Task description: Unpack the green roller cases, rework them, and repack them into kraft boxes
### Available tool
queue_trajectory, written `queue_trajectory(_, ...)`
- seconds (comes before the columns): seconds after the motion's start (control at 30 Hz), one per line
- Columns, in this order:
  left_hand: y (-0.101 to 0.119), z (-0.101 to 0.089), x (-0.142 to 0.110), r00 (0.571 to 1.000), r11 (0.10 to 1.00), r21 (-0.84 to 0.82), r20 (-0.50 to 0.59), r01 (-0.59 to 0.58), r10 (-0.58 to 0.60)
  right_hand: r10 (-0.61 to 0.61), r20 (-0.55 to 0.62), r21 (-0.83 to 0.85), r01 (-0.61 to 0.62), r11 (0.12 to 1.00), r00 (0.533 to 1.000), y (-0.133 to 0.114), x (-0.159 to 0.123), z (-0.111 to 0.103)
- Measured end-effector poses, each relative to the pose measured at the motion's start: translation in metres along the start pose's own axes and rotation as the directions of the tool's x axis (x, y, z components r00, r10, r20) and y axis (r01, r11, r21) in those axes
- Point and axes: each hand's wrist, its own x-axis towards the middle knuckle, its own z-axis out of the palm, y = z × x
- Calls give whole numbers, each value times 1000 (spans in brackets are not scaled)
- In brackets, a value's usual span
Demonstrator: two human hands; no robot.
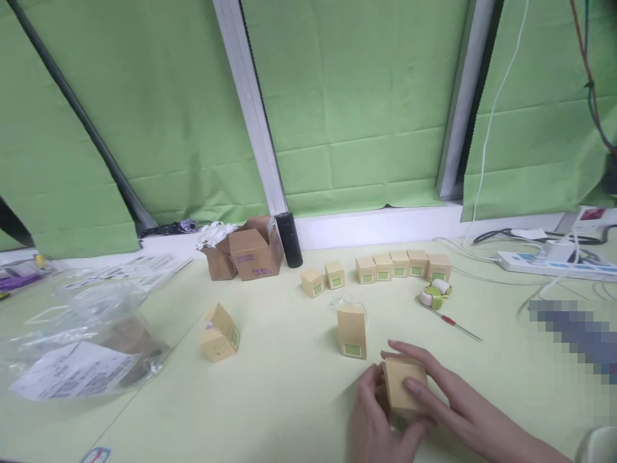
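A small tan cardboard box (402, 379) is held between both hands near the front of the table. My left hand (378, 411) wraps round its left side and underside. With the thumb on its face and fingers at its far edge, my right hand (438, 392) grips it from the right. Just beyond stands another small box (351, 331) with its flap up and a green-framed label at its base. Off to the left, a third box (220, 334) stands open with something pale inside.
Several closed small boxes (399, 265) form a row at the back. In front of them lie a green-and-white tape dispenser (434, 294) and a red-handled screwdriver (449, 320). A brown carton (255, 251), a black cylinder (289, 239), a plastic bag (91, 360) and a power strip (515, 262) are around them.
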Motion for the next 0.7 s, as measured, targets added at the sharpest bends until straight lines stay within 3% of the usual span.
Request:
queue_trajectory(0.13, -1, 1, 1, 999, 998, -38, -15, 41, -42, 59, -31, 122, -55, 991, 998, -6, 14, 3)
queue_trajectory(0.33, 1, -2, 1, 998, 999, 12, 33, 53, -53, -30, -100, 215, 51, 975, 995, -1, 21, 4)
queue_trajectory(0.5, -2, -2, 1, 998, 998, 50, 26, 49, -50, 50, -91, 297, -21, 955, 995, -1, 23, 7)
queue_trajectory(0.7, -4, 0, 2, 984, 959, 222, 14, -178, 179, 110, -131, 397, -50, 916, 985, 5, 28, 15)
